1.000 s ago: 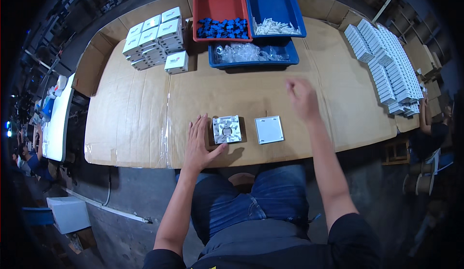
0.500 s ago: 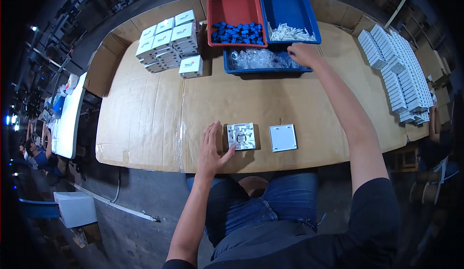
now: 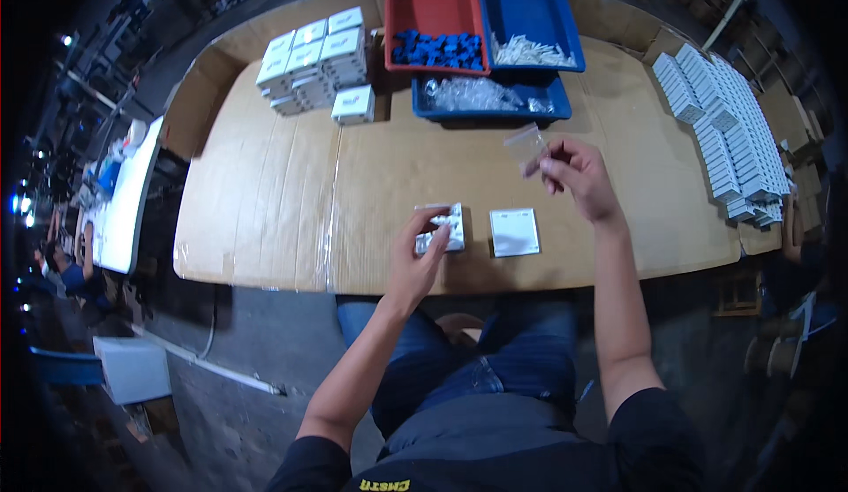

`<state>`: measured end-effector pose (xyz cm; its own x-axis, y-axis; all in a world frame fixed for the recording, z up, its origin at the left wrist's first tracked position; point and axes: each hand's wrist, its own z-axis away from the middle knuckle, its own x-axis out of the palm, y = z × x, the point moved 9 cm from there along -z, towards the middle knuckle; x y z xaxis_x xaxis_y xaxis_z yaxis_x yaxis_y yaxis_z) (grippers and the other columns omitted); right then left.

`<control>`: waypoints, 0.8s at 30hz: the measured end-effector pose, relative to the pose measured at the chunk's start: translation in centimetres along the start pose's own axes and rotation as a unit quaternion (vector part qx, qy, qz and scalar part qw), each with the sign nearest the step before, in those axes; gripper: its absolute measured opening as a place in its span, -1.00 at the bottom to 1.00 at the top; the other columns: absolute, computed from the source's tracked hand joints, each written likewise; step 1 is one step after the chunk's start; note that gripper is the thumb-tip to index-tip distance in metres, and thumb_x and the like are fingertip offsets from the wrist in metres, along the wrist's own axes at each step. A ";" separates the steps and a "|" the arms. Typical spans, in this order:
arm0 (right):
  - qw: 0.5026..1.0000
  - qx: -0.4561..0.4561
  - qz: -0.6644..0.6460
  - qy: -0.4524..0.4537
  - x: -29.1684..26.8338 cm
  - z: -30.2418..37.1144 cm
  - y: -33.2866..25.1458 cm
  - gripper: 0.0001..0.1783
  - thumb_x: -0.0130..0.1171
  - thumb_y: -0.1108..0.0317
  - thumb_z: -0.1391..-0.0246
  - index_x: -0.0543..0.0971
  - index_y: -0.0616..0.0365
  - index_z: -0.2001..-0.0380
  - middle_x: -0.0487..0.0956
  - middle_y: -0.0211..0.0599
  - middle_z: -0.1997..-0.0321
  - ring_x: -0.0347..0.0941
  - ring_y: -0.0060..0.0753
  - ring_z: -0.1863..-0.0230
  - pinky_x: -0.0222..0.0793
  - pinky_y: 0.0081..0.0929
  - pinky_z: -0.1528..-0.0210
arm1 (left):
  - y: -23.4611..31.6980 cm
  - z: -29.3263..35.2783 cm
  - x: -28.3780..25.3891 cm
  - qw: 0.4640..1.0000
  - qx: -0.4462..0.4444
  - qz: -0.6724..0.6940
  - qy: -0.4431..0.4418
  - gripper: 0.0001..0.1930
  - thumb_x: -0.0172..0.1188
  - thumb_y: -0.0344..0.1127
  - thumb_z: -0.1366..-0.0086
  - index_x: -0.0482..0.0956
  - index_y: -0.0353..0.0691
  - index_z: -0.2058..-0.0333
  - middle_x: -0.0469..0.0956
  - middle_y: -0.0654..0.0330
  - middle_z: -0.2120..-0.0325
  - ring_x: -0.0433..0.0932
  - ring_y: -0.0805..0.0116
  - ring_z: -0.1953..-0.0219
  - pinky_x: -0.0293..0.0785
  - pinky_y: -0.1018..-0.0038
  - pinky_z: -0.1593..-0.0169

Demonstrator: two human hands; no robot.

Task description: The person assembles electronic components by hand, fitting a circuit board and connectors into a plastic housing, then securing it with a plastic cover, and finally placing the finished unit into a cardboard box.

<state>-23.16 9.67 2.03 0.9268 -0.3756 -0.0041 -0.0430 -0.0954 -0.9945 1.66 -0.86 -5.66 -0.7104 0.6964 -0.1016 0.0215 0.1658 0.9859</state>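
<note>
My right hand (image 3: 583, 178), raised above the table, pinches a small clear plastic bag (image 3: 526, 145) by its edge; some dark contents seem to show low in it. My left hand (image 3: 413, 261) curls over an uncovered white square box (image 3: 456, 229), its fingers and thumb bent around the pieces at its top. Part of the box is hidden under that hand. Just right of it lies a flat white square cover (image 3: 514, 232), apart from both hands.
Beyond my hands stand a blue tray of clear bags (image 3: 490, 112), a red tray of blue pieces (image 3: 437, 69) and a blue tray of white plugs (image 3: 579, 59). Stacked white boxes (image 3: 305, 55) are at far left, rows of white units (image 3: 733, 139) at right. Cardboard walls (image 3: 199, 94) edge the table.
My right hand has come back from the bag tray toward me, bringing a clear bag. My left hand has shifted right, from beside the box to curl over it.
</note>
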 end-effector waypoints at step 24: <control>0.971 0.173 -0.160 0.042 12.8 8.3 8.7 -0.85 0.29 0.32 -0.32 0.67 0.20 0.21 0.69 -0.36 0.40 0.42 -0.73 0.62 0.30 -0.73 0.58 | -0.2 3.8 0.2 0.962 -0.090 0.187 0.176 -0.77 0.27 -0.27 -0.46 0.72 -0.34 0.10 0.63 0.35 0.33 0.35 0.70 0.37 0.29 0.68 0.29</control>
<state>-8.54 11.66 -7.54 0.8379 -0.4527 0.3049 0.3832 0.0902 -0.9193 4.19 1.93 -6.41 -0.8720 0.3983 0.2848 0.2224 -0.1959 0.9551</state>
